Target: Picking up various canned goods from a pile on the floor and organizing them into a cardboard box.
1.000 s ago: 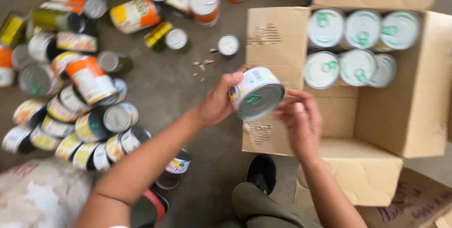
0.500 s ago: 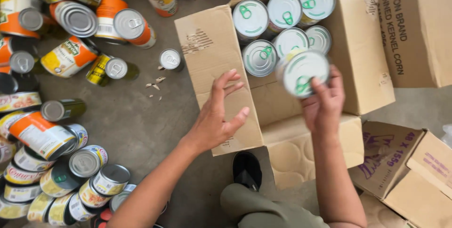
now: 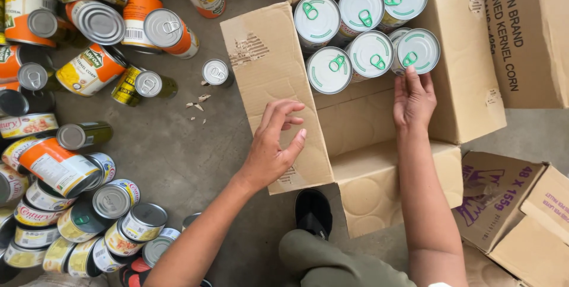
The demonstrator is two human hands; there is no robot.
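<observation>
Over on the left, a big messy heap of loose cans [image 3: 71, 162] was spread across the concrete floor [image 3: 172, 150], some stood upright, some tipped on their sides, with orange, yellow and dark green labels mixed together. A small silver-topped can [image 3: 215, 72] was stood on its own just beside the box flap, with a few pale scraps [image 3: 198, 104] scattered near it. The left hand [image 3: 274, 144] was held over the left flap of the open cardboard box [image 3: 272, 73], fingers spread and loosely curled, nothing gripped in it. Inside the box, six white-lidded cans with green ring pulls were packed upright in two rows at the far end. The rightmost can of the near row [image 3: 418, 50] was being touched by the right hand [image 3: 414, 100], fingertips laid against its near side, fingers mostly straight rather than wrapped around it, so it looked set down in the box and not really clamped. The near part of the box floor was left bare. A black shoe [image 3: 313, 211] was seen below the box, and further right more flattened printed cartons [image 3: 521, 216] were lying on the floor.
</observation>
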